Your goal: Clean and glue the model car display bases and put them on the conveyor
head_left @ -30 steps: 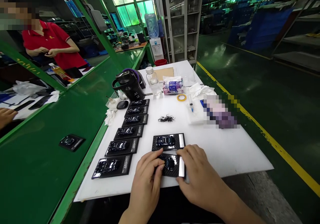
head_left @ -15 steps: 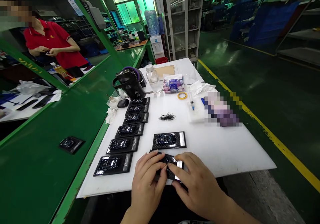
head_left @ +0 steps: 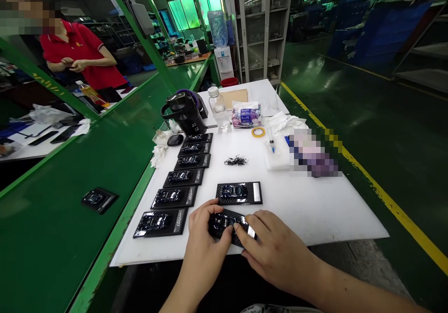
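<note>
the left hand (head_left: 206,243), half curled, has the near car plaque (head_left: 221,221) by its left end; the right hand (head_left: 269,238), bent in a loose pinch, grips its right end, probably to steady it. it sits askew near the white board's (head_left: 297,219) near edge: glossy, rounded car, flat weave-patterned base, silvery strip.

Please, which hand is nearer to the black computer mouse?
Left. The left hand is on the near side of the black computer mouse, slightly to its right; the right hand is also nearer the wearer, but farther right.
</note>
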A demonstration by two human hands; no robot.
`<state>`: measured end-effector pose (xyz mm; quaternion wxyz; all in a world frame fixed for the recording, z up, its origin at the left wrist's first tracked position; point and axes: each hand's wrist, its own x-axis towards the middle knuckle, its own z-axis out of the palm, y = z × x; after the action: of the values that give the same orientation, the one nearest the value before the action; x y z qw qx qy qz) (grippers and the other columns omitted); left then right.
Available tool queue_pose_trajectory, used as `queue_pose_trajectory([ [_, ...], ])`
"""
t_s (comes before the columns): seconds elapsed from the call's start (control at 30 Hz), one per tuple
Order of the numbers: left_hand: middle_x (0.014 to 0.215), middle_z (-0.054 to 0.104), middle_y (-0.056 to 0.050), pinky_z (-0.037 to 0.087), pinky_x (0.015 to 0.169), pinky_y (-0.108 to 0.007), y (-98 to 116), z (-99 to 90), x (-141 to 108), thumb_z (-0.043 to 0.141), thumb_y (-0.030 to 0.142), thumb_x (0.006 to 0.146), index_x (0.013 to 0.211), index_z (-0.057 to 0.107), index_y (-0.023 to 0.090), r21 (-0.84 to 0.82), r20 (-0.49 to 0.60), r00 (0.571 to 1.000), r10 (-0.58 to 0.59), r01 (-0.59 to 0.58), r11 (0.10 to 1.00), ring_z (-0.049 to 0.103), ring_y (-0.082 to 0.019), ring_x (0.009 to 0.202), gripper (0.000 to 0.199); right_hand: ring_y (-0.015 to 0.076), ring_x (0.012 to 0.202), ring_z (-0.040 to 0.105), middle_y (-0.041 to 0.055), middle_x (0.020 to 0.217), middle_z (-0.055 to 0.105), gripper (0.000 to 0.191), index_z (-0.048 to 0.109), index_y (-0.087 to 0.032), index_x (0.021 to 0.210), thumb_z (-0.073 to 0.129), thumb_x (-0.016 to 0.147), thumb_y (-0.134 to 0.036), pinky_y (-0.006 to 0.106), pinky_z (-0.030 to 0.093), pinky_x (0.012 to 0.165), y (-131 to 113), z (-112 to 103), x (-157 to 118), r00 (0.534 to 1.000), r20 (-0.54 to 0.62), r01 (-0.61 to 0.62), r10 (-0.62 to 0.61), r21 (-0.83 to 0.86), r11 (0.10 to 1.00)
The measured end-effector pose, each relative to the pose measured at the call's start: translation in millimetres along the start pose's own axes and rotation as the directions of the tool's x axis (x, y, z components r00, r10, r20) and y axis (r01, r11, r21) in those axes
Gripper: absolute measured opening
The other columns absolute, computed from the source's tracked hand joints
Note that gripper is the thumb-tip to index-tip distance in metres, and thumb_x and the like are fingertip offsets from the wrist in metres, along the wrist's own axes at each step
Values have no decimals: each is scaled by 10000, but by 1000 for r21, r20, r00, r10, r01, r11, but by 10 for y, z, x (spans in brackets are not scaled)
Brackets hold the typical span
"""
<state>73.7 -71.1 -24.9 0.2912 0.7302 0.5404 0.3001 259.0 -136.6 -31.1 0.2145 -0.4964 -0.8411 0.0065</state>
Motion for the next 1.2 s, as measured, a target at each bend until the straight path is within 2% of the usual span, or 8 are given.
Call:
queue_pose_trajectory([
  [0.1,1302,543,-89,371,1090,-568,-13,9,4,599,282,831,1070,553,241,-33,13,1000,-21,22,999,471,-292,1260,247,307,1033,543,148,1137,613,417,554,-119,1326,549,929,-247,465,491,887,39,-33,26,999,44,32,-32,8,999],
  [0.23,1283,541,-85,349,1105,-559,6,32,11,612,275,817,1081,546,236,2,12,999,-36,36,999,450,-284,1263,275,299,1015,536,137,1143,609,420,553,-125,1320,564,926,-270,470,490,884,88,-41,32,996,64,55,-57,28,998],
  [0.5,1119,567,-60,400,1025,-540,82,16,68,620,282,772,1069,543,233,50,13,996,-88,88,995,506,-297,1140,310,305,1105,504,141,1238,567,450,534,-179,1349,589,923,-315,461,473,947,125,47,-60,1000,-9,8,-7,82,997],
  [0.73,1145,550,-58,372,1039,-503,111,-16,107,629,311,759,1086,536,232,45,64,982,-177,174,984,481,-292,1153,349,306,1102,494,140,1245,545,431,531,-181,1344,565,934,-310,468,468,957,135,37,-57,1000,-8,12,-11,112,994],
  [1.1,1197,547,-54,374,1050,-468,111,-78,182,655,296,733,1099,542,233,85,139,980,-139,128,988,476,-277,1195,388,304,1041,502,139,1183,559,402,531,-174,1316,543,931,-291,469,482,891,139,4,-2,997,67,38,-43,74,997],
  [1.2,1238,538,-56,362,1068,-471,77,-87,147,657,300,756,1145,526,238,36,142,980,-137,133,990,478,-274,1209,415,306,1045,502,139,1170,561,406,529,-180,1317,555,928,-296,466,480,893,134,-10,-1,996,79,25,-30,71,997],
])
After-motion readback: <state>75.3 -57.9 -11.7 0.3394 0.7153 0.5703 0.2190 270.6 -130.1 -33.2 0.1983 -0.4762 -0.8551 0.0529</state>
